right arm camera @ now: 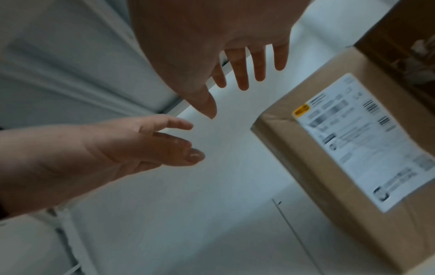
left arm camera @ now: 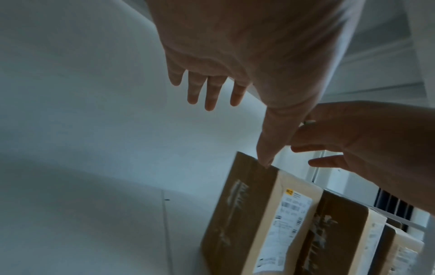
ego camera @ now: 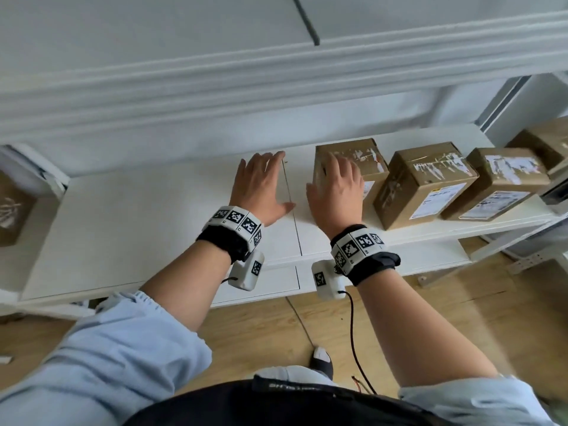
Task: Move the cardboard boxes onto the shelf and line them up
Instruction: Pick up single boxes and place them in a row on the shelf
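The leftmost cardboard box (ego camera: 353, 167) stood on the white shelf (ego camera: 153, 216), first in a row with a second box (ego camera: 424, 182) and a third box (ego camera: 498, 182) to its right, all three close together but each turned slightly askew, so the front faces did not yet form one straight line. A fourth box (ego camera: 544, 142) sat farther right, beyond the shelf's end as far as the head view showed; whether it rested on this shelf you could not tell. Your right hand (ego camera: 336, 192) hovered over the near left corner of the leftmost box with fingers straight and spread, and the right wrist view showed it holding nothing and apart from the carton. Your left hand (ego camera: 261, 186) was just beside it over the bare shelf, fingers likewise extended and empty. At the far left edge another brown box (ego camera: 12, 207) sat apart from the shelf board. Judging from this, three boxes were placed, the squaring-up was unfinished, and the long bare stretch of shelf to the left had room for more.
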{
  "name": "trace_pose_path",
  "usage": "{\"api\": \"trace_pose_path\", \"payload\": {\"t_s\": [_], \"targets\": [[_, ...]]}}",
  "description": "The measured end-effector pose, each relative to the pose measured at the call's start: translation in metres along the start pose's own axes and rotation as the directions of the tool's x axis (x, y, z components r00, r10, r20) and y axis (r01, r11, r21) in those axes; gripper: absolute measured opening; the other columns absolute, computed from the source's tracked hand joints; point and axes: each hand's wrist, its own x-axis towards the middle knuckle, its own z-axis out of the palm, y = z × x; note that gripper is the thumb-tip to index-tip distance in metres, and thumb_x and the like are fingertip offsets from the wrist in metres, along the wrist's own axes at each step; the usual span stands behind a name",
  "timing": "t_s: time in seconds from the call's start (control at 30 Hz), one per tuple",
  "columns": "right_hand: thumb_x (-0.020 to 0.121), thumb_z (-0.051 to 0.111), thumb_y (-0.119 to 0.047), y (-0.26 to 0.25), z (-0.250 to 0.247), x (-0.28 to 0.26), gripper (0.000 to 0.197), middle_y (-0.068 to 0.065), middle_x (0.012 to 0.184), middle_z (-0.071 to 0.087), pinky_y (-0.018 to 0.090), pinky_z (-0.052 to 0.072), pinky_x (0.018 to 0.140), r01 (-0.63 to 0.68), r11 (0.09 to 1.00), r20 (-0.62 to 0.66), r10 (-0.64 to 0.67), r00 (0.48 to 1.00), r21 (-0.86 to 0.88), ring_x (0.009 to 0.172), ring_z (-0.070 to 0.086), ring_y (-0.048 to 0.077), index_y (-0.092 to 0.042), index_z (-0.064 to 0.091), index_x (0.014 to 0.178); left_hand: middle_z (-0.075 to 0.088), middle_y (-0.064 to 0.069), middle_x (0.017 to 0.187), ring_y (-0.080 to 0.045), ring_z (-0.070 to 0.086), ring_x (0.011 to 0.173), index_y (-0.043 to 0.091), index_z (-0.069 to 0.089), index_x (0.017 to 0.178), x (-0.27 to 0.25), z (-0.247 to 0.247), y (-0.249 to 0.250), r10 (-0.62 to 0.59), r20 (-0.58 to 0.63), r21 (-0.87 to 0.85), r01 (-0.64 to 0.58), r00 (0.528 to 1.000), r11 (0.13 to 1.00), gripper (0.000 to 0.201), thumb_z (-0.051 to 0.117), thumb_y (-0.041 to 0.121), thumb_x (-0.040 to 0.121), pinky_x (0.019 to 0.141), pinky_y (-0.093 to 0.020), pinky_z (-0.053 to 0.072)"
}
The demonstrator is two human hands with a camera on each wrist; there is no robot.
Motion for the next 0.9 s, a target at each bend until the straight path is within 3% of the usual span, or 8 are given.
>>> {"api": "trace_pose_path", "payload": {"t_s": [0.17,0.37,0.57,0.73,0.9], "targets": [[0.071,0.076,-0.022,-0.077,0.028,-0.051,0.072,0.015,0.135,0.053,0.052,0.042,0.098,0.083,0.996,0.139,-0.080,0.987,-0.014,0.124,0.046,0.038,-0.009,0.050,0.138,0.039,-0.007,0.152,-0.027,0.032,0.143,0.018,0.026,0.153,-0.076,-0.031,-0.069,-0.097,-0.006,-0.032,0.097,0.995,0.995,0.102,0.080,0.052,0.073,0.119,-0.048,0.021],[0.069,0.079,-0.019,-0.193,0.070,-0.120,0.073,0.015,0.137,0.051,0.050,0.043,0.099,0.198,0.980,0.221,-0.201,0.954,0.034,0.125,0.046,0.038,-0.009,0.051,0.136,0.043,-0.005,0.149,-0.026,0.038,0.138,0.018,0.029,0.151,-0.186,-0.071,-0.169,-0.201,-0.065,-0.020,0.200,0.977,0.980,0.098,0.079,0.052,0.073,0.116,-0.044,0.027],[0.070,0.080,-0.019,-0.307,0.108,-0.179,0.073,0.015,0.138,0.052,0.052,0.043,0.101,0.322,0.941,0.269,-0.338,0.902,0.102,0.126,0.047,0.038,-0.009,0.051,0.136,0.040,-0.005,0.152,-0.026,0.034,0.141,0.019,0.028,0.151,-0.289,-0.117,-0.265,-0.325,-0.098,0.034,0.329,0.941,0.944,0.094,0.076,0.053,0.077,0.117,-0.048,0.026],[0.071,0.079,-0.020,-0.398,0.139,-0.219,0.073,0.014,0.138,0.053,0.049,0.041,0.103,0.428,0.885,0.342,-0.466,0.816,0.185,0.127,0.047,0.036,-0.010,0.050,0.138,0.047,-0.006,0.147,-0.027,0.042,0.136,0.018,0.035,0.147,-0.364,-0.154,-0.332,-0.438,-0.127,0.080,0.449,0.890,0.890,0.091,0.077,0.055,0.074,0.112,-0.047,0.034],[0.072,0.077,-0.018,-0.474,0.174,-0.252,0.071,0.014,0.135,0.054,0.048,0.043,0.100,0.514,0.809,0.391,-0.588,0.708,0.287,0.124,0.049,0.037,-0.009,0.051,0.137,0.051,-0.005,0.143,-0.028,0.045,0.133,0.018,0.039,0.143,-0.431,-0.177,-0.389,-0.577,-0.163,0.069,0.593,0.800,0.802,0.088,0.078,0.055,0.074,0.110,-0.049,0.036]]}}
